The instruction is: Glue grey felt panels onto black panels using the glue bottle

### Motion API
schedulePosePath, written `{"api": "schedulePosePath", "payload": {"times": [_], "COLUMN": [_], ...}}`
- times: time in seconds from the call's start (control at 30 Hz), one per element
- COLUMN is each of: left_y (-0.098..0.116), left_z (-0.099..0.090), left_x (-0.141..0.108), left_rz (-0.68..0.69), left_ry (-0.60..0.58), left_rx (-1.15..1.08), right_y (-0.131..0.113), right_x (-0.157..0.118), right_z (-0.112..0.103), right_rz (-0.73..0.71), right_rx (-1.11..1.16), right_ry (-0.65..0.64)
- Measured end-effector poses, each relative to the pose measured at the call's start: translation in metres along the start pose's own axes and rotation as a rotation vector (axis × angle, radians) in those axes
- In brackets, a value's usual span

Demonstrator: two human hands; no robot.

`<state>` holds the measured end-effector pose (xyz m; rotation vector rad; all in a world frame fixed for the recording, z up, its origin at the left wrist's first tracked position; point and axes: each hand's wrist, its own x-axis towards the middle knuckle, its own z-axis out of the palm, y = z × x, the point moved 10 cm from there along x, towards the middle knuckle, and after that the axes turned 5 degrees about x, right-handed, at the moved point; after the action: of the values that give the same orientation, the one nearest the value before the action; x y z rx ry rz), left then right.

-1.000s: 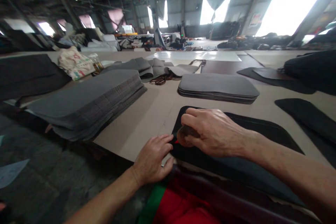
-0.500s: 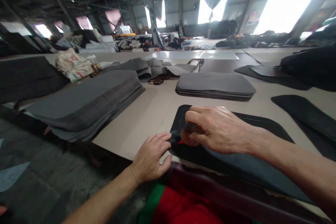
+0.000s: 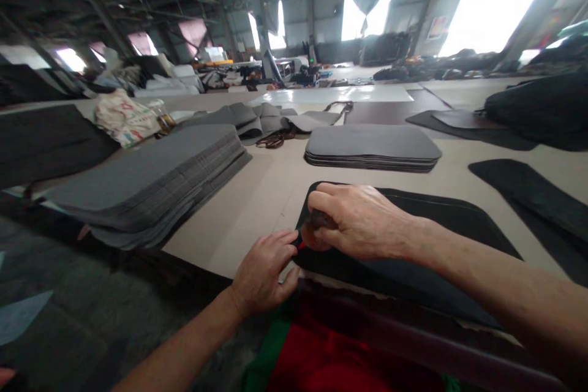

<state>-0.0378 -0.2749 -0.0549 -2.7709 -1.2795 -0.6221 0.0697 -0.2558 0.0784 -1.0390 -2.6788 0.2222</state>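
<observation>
A black flat panel (image 3: 441, 214) with rounded corners lies at the table's front edge, with a thin line running inside its far edge. My right hand (image 3: 351, 220) is closed around a tool with a dark rounded handle (image 3: 323, 220), held over the panel's left end. A small red bit shows below the tool; its working end is hidden by my fingers. My left hand (image 3: 269, 266) lies with fingers stretched out, fingertips on the panel's left edge, close to the tool. A bluish-grey sheen covers the panel's near part, below my right forearm.
Beyond the panel sits a neat stack of grey panels (image 3: 372, 144). To the left is a taller stack of grey sheets (image 3: 156, 171) by the table edge. Another black piece (image 3: 528, 196) lies at right, near a black bundle (image 3: 542, 110). A printed cloth bag (image 3: 123, 116) rests further back.
My right hand has slid left with the tool, nearer to the panel's left edge and my left fingertips. My left hand stays in about the same place. The view has shifted slightly.
</observation>
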Motion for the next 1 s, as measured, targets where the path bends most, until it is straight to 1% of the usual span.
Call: {"api": "schedulePosePath", "payload": {"times": [0.1, 0.2, 0.33, 0.53, 0.77, 1.0], "left_y": [0.000, 0.001, 0.001, 0.002, 0.001, 0.002], "left_z": [0.000, 0.000, -0.002, -0.004, -0.005, -0.004], "left_x": [0.000, -0.001, -0.001, 0.001, 0.002, 0.002], "left_rz": [-0.002, 0.004, 0.013, 0.011, 0.012, 0.060], "left_ry": [0.000, 0.002, 0.027, 0.030, 0.032, 0.059], "left_rx": [-0.010, 0.003, 0.009, 0.017, 0.040, 0.081], "right_y": [0.002, 0.007, 0.019, 0.038, 0.063, 0.094], "right_x": [0.000, -0.006, -0.019, -0.042, -0.076, -0.125], "right_z": [0.001, -0.002, -0.008, -0.017, -0.026, -0.039], "right_rz": [0.013, 0.033, 0.082, 0.174, 0.285, 0.455], "right_rx": [0.005, 0.008, -0.005, -0.002, -0.037, -0.049], "right_ry": [-0.008, -0.032, -0.068, -0.108, -0.143, -0.164]}}
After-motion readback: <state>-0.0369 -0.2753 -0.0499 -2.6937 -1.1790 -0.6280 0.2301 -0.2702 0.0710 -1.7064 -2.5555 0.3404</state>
